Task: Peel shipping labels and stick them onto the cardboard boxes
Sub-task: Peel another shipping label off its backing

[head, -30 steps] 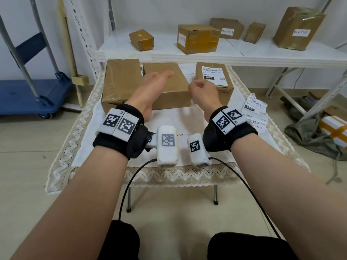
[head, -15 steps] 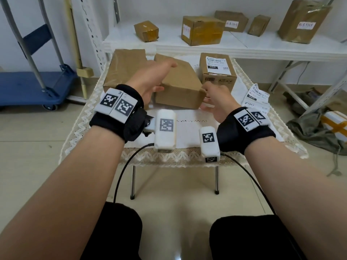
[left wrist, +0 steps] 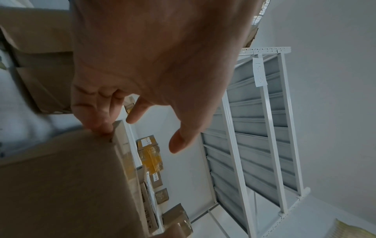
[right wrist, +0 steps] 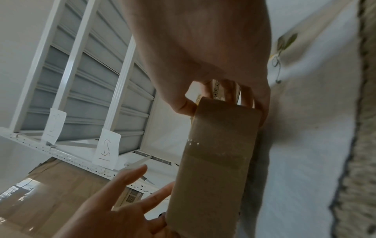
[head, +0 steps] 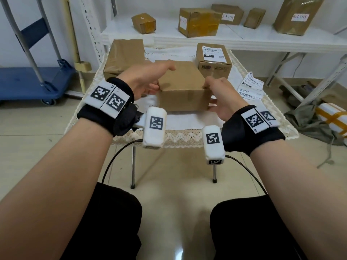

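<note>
The box (head: pixel 180 85), positioned just in front of the labelled box (head: pixel 213 58), is grasped at its near corners by the left hand (head: pixel 148 77) and right hand (head: pixel 221 98), and could be tipped or dropped if one-sided finger pressure is applied.

I have drawn the plain box (head: pixel 183 85) out from between its neighbours toward the near edge of the surface (head: pixel 187 126). My left hand (head: pixel 144 79) and right hand (head: pixel 223 98) now clasp its sides; it seems slightly lifted.
</note>
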A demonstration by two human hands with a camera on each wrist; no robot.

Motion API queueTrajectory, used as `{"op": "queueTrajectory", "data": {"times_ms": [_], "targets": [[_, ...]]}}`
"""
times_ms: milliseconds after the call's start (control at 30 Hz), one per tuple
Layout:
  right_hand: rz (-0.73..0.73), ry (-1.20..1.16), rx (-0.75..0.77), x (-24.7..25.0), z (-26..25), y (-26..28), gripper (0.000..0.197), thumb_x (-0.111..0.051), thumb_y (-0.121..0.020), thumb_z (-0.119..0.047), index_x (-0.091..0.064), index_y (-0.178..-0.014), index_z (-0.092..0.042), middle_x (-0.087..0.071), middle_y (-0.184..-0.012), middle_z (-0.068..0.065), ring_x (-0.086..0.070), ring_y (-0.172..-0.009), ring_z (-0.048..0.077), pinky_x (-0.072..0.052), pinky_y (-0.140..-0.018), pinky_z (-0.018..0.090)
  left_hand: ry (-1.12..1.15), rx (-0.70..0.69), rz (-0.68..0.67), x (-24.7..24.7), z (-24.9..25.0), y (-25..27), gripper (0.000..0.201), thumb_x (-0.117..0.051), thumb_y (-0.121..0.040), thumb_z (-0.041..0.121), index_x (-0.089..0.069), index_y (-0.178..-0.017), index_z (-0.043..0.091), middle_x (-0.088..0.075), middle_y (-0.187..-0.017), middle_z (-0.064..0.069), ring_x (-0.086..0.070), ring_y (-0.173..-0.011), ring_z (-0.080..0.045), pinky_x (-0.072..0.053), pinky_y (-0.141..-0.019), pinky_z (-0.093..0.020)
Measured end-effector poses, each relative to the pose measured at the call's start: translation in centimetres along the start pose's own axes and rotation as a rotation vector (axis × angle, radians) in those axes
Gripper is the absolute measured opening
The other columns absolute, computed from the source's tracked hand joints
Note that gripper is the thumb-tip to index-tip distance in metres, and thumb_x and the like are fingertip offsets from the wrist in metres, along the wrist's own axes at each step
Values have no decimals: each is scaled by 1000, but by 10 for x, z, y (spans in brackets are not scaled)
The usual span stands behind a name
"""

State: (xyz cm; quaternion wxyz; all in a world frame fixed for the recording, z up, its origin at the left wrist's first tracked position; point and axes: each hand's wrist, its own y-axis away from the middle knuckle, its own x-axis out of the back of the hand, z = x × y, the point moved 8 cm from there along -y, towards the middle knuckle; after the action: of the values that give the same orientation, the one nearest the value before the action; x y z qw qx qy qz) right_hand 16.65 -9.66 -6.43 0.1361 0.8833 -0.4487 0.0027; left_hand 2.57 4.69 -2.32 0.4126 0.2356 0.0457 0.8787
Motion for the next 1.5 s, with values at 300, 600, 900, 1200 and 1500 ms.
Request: {"op": "queueTrajectory", "data": {"times_ms": [300, 600, 900, 1200, 1500], "targets": [[-89, 166, -19, 9, 1, 26, 11, -55, -93, -14, -54, -82, -15, -58, -86, -1, -54, -88, 25, -60, -72, 41, -221, 22, -36, -5, -12, -2, 49, -59, -95, 51, -50, -126, 13, -49, -86, -7, -47, -69, -16, -45, -69, -29], [-45, 219, 65, 50, -16, 28, 8, -55, -100, -16, -59, -99, -10, -67, -91, 12, -65, -72, 22, -61, -65, 29, -397, -135, 155, -9, 25, 0, 39, -63, -96, 43, -53, -120, 15, -56, -104, -2, -49, -85, -20, -39, -74, -32], [296, 84, 143, 145, -22, 20, 16, -57, -94, -7, -60, -81, -14, -47, -70, -2, -36, -56, 9, -33, -49, 19, -310, -500, 42, -100, 76, 11, 18, -69, -94, 29, -74, -106, 17, -66, -94, 8, -58, -92, -8, -43, -68, -14], [267, 71, -155, 161, 22, 10, 28, -65, -93, -10, -58, -120, -6, -49, -110, 11, -53, -90, 25, -56, -91, 39, -575, -562, -273, -183, 74, 16, 28, -69, -95, 23, -71, -122, 19, -70, -118, 2, -62, -105, -11, -46, -84, -18], [210, 15, -166, 151, 30, 10, 17, -54, -96, 8, -62, -100, -6, -65, -99, 13, -63, -71, 20, -55, -65, 31, -747, -508, -325, -203, 57, 9, 34, -56, -100, 46, -73, -116, 20, -68, -107, 5, -54, -92, -11, -39, -75, -26]]}}
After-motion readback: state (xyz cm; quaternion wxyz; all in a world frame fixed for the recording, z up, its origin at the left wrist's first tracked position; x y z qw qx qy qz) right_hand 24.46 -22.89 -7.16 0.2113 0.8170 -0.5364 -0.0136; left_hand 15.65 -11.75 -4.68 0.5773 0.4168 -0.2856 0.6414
